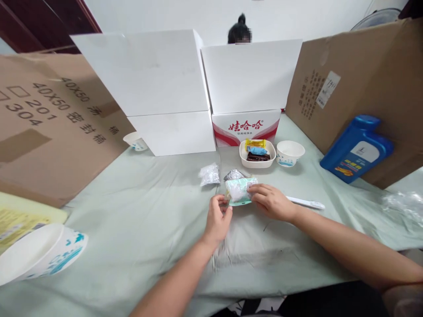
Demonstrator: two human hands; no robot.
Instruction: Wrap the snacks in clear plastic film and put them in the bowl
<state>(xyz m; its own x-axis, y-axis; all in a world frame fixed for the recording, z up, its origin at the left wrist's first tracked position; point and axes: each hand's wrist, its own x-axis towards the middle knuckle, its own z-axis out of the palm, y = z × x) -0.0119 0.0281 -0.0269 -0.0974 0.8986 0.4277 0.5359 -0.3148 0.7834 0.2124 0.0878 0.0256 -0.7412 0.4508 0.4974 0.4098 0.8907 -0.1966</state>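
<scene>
While the left hand [218, 221] is pinching the left edge of a pale-green packet [238, 191], the right hand [273, 203] is gripping its right end, just in front of a silvery wrapper [233, 175].

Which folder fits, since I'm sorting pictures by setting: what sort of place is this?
An indoor room, perhaps in a home or small workplace, set up as a makeshift work spot: a cloth-covered table with big cardboard boxes at both sides and a plain pale wall behind.
</scene>
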